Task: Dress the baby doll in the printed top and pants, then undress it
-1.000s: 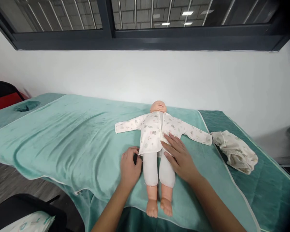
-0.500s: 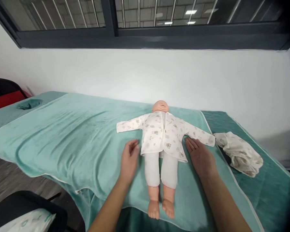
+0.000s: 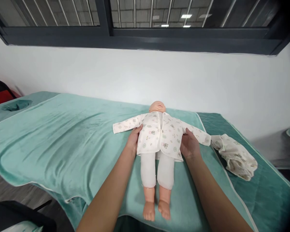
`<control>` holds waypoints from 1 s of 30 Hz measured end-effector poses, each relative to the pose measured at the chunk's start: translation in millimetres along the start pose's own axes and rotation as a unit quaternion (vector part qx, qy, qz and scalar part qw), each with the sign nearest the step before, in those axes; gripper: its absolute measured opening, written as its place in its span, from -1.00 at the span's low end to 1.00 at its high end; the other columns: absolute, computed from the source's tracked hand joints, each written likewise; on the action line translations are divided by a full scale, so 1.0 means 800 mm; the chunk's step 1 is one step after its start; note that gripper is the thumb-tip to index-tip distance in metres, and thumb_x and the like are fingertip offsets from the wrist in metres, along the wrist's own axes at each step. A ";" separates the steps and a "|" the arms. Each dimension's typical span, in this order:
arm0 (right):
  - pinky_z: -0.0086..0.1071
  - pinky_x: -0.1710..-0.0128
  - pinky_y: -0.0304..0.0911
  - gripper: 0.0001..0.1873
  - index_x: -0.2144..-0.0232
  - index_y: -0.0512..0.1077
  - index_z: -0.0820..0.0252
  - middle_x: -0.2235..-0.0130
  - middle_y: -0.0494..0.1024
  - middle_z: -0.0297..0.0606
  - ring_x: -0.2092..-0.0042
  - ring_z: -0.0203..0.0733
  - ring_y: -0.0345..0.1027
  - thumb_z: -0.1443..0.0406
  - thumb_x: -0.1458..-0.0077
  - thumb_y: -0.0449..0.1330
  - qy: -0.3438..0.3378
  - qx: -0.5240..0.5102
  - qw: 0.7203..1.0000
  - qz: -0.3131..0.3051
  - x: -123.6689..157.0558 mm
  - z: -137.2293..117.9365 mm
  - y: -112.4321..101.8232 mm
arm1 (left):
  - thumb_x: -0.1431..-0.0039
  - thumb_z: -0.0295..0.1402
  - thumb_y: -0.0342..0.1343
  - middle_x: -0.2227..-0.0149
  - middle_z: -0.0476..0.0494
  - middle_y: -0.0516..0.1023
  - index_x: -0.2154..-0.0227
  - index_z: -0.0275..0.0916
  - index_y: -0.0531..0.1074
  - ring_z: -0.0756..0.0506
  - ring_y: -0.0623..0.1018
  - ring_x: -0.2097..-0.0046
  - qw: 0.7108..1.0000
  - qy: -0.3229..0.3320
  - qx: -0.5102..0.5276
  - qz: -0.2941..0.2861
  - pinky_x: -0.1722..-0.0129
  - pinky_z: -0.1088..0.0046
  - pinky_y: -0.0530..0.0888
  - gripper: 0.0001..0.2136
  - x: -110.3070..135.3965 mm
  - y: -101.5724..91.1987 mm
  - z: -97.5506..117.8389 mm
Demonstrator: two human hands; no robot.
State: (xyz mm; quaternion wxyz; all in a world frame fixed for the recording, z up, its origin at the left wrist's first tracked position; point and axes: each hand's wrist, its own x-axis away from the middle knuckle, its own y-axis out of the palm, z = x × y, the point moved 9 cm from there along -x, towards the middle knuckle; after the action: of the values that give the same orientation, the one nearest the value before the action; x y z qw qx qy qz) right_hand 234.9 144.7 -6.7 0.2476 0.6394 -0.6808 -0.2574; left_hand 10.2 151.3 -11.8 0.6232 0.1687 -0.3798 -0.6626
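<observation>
A baby doll (image 3: 157,167) lies on its back on a teal towel (image 3: 70,138), with its head toward the wall. It wears a white printed shirt (image 3: 157,135) with both sleeves spread out, and its legs are white. My left hand (image 3: 134,138) clasps the doll's torso under its left-side sleeve, thumb on the shirt. On the other flank, below the armpit, my right hand (image 3: 189,145) clasps the torso, its fingertips hidden behind the shirt's edge.
A crumpled cream printed garment (image 3: 234,156) lies to the right on a darker green quilted cover (image 3: 261,190). The bed stands against a white wall under a dark window frame. A red and black chair (image 3: 0,93) is at far left.
Both hands have left the towel beside the doll's hips and moved forward and inward. They now hold the doll's torso at both sides.
</observation>
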 end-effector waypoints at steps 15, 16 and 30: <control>0.01 -0.18 0.30 -0.71 0.07 0.41 0.17 0.05 0.57 -0.14 -0.11 -0.07 0.41 0.23 -0.22 0.03 -0.002 -0.136 0.990 0.035 -0.044 -0.016 -0.025 | -0.10 -0.42 0.22 0.11 -0.28 0.64 0.08 -0.31 0.48 -0.21 0.62 0.04 0.995 0.062 0.079 -0.012 -0.06 0.20 0.54 -0.70 -0.061 -0.003 0.031; 0.00 -0.17 0.31 -0.72 0.07 0.40 0.17 0.05 0.56 -0.14 -0.10 -0.08 0.42 0.24 -0.22 0.03 -0.005 -0.144 0.989 0.040 -0.043 -0.018 -0.030 | -0.12 -0.45 0.19 0.11 -0.26 0.64 0.09 -0.29 0.47 -0.17 0.62 0.03 0.990 0.099 0.097 0.011 -0.08 0.24 0.53 -0.73 -0.062 -0.015 0.043; -0.11 -0.06 0.42 -0.71 0.11 0.35 0.10 -0.08 0.45 -0.12 -0.07 -0.18 0.43 0.37 -0.11 0.02 -0.087 -0.088 0.972 0.197 0.039 -0.081 -0.147 | -0.09 -0.56 0.12 -0.16 -0.14 0.37 0.07 -0.11 0.32 -0.02 0.40 -0.21 0.910 0.341 -0.004 0.235 -0.23 0.40 0.32 -0.64 0.023 -0.131 0.141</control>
State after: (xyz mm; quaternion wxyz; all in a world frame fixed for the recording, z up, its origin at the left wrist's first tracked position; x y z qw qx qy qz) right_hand 363.2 105.3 -36.8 0.2888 0.4433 -0.7872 -0.3168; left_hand -144.5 160.2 -7.8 0.8530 0.2875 -0.1702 -0.4010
